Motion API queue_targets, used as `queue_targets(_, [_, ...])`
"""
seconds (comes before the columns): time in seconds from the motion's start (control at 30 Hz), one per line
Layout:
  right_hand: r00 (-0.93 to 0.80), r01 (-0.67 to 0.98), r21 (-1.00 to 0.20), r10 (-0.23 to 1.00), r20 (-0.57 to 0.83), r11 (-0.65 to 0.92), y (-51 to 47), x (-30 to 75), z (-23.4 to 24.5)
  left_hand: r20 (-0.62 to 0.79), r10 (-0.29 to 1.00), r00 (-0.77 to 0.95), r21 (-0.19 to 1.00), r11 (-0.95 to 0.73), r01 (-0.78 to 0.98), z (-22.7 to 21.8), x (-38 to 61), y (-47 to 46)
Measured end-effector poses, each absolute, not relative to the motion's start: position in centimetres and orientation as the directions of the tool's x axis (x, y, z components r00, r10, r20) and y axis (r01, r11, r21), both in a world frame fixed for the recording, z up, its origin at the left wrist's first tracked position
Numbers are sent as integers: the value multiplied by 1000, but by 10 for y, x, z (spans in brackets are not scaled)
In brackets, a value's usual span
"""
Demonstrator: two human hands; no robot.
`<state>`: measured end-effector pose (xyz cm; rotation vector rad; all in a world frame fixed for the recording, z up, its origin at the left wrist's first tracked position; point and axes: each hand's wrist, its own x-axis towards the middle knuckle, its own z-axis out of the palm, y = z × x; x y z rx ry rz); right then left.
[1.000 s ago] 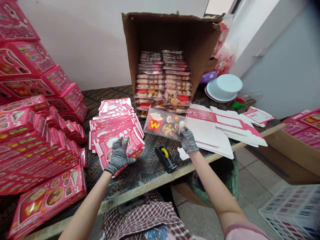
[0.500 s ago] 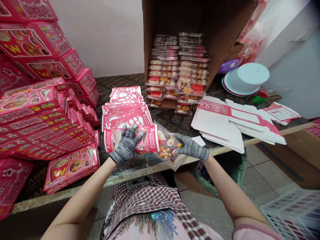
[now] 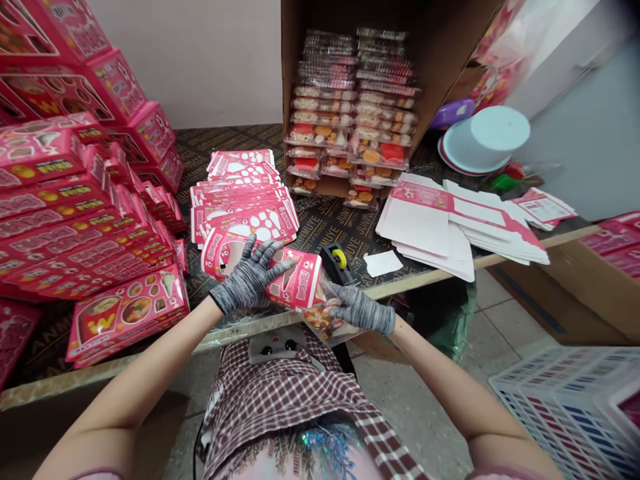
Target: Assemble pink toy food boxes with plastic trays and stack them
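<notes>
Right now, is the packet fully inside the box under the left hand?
Not fully: part of the packet shows beyond the box, with the right hand on it. Cannot tell whether the rest is inside.

Gloved fingers (image 3: 267, 253), pink carton (image 3: 304, 281), clear packet (image 3: 320, 319)

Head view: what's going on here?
A gloved left hand holds a windowed pink box, while the gloved right hand grips a clear pack of food-shaped pieces at the box's right end; how far in it goes isn't visible. Flat pink boxes lie beyond the left hand, made-up pink boxes are piled at left, and more clear packs sit in a cardboard box.
</notes>
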<state>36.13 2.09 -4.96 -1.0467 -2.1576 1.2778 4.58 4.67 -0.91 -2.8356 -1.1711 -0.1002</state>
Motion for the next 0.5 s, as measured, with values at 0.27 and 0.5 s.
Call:
queue_targets(0.27, [-837,113,-982,519,-177,-152,50,362,-49,167,518,839,-92,-839,537,-19,62,18])
queue_targets(0.5, [-570,118,-990,811,-131,-77,54,388,-35,269,712,649,-6,-672,740,-22,45,23])
